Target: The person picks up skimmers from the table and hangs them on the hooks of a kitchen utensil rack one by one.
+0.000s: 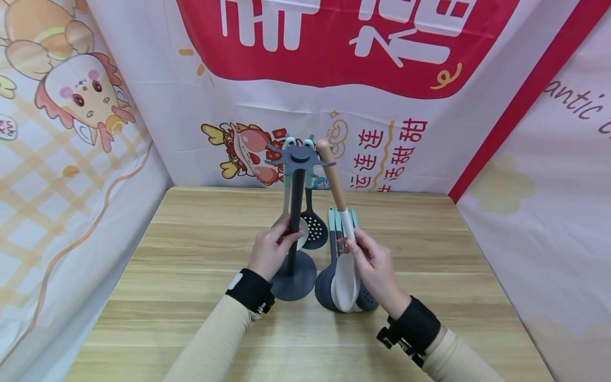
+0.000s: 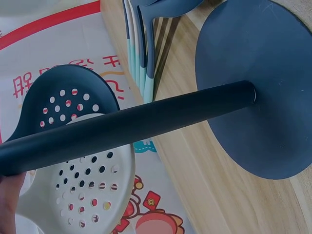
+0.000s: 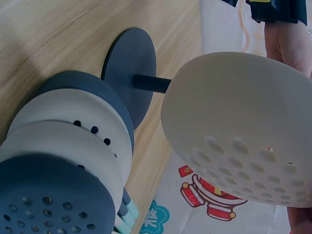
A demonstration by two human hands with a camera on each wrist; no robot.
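Head view: left hand (image 1: 271,253), center of frame, has thumb and fingers clamped on the pole of the dark utensil stand (image 1: 297,207), upright on the wood table (image 1: 191,286). Right hand (image 1: 377,268), right of center, pinches the white neck of the wood-handled utensil (image 1: 336,185); handle tilts up-left, tip overlapping the stand's hook ring, contact unclear. Dark skimmer (image 1: 315,231) and white skimmer (image 1: 303,233) hang at the stand, behind the pole. Utensil pile (image 1: 325,289) with mint handles lies just below center, right of the stand base.
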